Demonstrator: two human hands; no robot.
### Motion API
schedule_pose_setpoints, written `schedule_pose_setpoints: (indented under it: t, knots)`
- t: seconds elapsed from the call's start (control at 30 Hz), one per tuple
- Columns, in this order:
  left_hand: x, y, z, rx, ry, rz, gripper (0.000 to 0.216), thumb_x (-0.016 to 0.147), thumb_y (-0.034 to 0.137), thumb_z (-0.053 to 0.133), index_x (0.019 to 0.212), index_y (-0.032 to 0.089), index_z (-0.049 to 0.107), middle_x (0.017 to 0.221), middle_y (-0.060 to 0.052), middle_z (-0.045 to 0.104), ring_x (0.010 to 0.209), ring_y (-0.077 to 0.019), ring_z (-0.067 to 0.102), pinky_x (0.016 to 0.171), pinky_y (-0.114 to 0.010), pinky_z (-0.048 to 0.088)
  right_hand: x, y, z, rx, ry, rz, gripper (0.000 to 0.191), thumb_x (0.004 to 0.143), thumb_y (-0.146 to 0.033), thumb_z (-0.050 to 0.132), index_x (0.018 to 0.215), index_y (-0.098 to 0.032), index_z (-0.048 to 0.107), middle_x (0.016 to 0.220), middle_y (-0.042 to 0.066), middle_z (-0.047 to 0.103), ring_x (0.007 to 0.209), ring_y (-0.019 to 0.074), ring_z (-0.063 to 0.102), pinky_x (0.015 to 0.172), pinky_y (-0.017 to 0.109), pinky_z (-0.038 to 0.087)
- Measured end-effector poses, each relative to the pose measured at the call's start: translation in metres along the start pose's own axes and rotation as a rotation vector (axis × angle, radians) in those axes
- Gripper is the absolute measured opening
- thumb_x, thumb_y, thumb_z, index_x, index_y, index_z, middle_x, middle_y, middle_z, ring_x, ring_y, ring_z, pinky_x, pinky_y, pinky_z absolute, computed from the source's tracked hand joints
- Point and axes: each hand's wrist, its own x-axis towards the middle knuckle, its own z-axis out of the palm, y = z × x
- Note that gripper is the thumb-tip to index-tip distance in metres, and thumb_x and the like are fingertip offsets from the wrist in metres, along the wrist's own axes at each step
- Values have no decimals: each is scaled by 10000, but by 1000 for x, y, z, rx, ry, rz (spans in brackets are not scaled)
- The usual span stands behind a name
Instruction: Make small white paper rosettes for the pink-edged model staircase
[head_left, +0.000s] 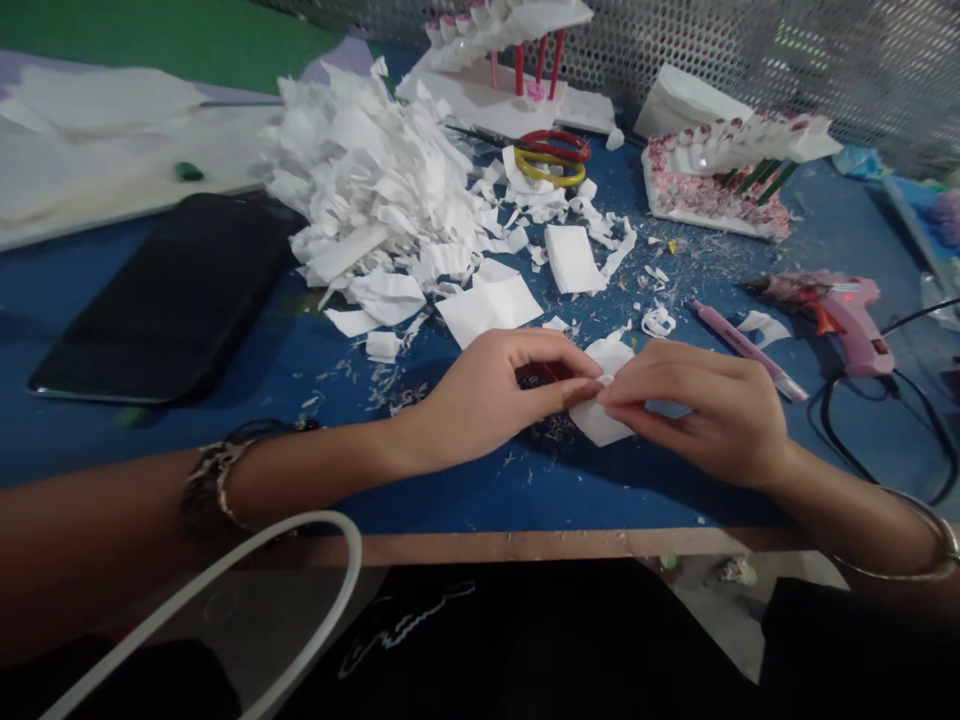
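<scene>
My left hand point(495, 395) and my right hand point(701, 410) meet over the blue table point(480, 480), near its front edge. Both pinch a small white piece of tissue paper point(604, 420) between fingertips and thumbs. The paper hangs crumpled below the fingers and pokes up above them. A bracelet sits on my left wrist and a thin bangle on my right. Behind the hands lies a big heap of torn white paper scraps point(375, 190), with flat white squares point(491, 305) in front of it.
A black phone point(169, 295) lies at the left. A pink glue gun point(832, 305) with a black cable lies right, a pink pen point(739, 345) beside it. Red and yellow bangles point(551, 155) and two white foam models point(720, 165) stand at the back. A white tube point(225, 575) curves at the table's front edge.
</scene>
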Motion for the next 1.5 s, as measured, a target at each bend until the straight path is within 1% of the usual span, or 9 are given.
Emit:
schedule_pose_setpoints:
  t: [0.23,0.47,0.73,0.83,0.93,1.17,1.27,1.4,1.5]
  knots:
    - [0,-1,0,-55,-25,-54,105,765,234,583,771,154,652,758,2,643,648,-80,576,565,-144,457,-4,-1,-4,-221,-40,-32,201,811,-146,538,978,-244,593,868,20,644,792,119,603,693,262,515]
    - [0,0,0,-8,-67,-9,116,779,219,567,768,149,658,776,-3,645,676,-85,577,599,-154,457,-1,-3,-5,-246,-22,-35,119,792,-141,566,860,-230,604,816,17,649,758,112,603,679,243,508]
    - [-3,-1,0,179,-8,183,124,806,198,545,784,159,661,777,-16,633,736,-103,573,679,-185,440,0,-1,0,-113,44,198,51,783,-206,584,736,-206,564,697,-9,623,615,85,567,562,216,462]
    - [-3,-1,0,201,1,257,99,783,215,587,817,147,651,803,-27,636,745,-105,571,692,-187,438,-1,0,1,-101,64,238,71,771,-219,603,722,-195,557,684,-8,619,596,80,559,543,207,448]
    - [-4,0,0,235,-4,271,101,784,235,589,809,154,645,796,-26,637,748,-113,572,697,-197,435,-2,0,3,-94,83,259,84,758,-242,619,732,-187,561,679,-9,619,583,83,555,527,205,442]
    - [-2,3,-1,187,3,178,122,805,209,547,811,175,664,789,-12,636,740,-104,572,669,-185,435,1,-4,2,-32,66,268,54,773,-233,600,741,-191,599,676,-13,624,559,70,534,517,194,434]
    - [-2,4,0,133,14,112,103,790,229,571,791,175,659,755,2,632,704,-96,569,636,-177,438,2,-4,1,49,66,325,56,772,-229,600,743,-182,607,691,-8,626,594,74,552,526,188,438]
    - [-3,4,0,7,41,12,129,756,246,617,862,172,615,742,18,628,670,-79,571,594,-149,453,2,-4,1,167,86,396,62,772,-221,599,745,-165,609,695,-10,624,596,66,559,534,173,445]
    - [-2,3,-1,-74,6,-23,101,749,258,625,797,170,612,708,19,616,628,-68,556,561,-140,448,1,-4,2,261,104,432,56,770,-218,601,754,-166,611,702,-12,625,596,67,565,529,171,450]
